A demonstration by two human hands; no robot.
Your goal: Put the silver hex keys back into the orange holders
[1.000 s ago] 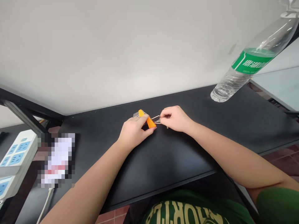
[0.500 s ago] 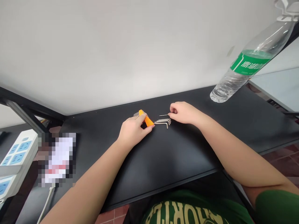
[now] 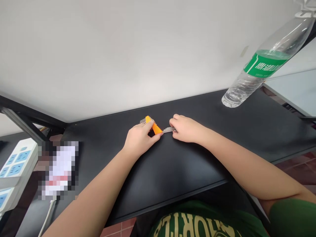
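My left hand [image 3: 138,138] is closed on an orange hex key holder [image 3: 156,128], thumb at its near end and fingers over its top. Thin metal rods [image 3: 142,121] stick out from the holder's far left side. Just right of the holder lie several loose L-shaped hex keys [image 3: 168,130], side by side on the black tabletop [image 3: 172,168]. My right hand [image 3: 186,128] has its fingers closed around the bent ends of these keys, which it hides.
A large clear water bottle [image 3: 247,80] with a green label stands at the back right by the white wall [image 3: 138,56]. On the left are a blurred-out flat object [image 3: 60,168] with a white cable [image 3: 48,215] and a white power strip [image 3: 18,168].
My right hand has moved left and slightly nearer, from a single thin hex key to the row of keys, now covering their bent ends. My left hand keeps its hold on the holder.
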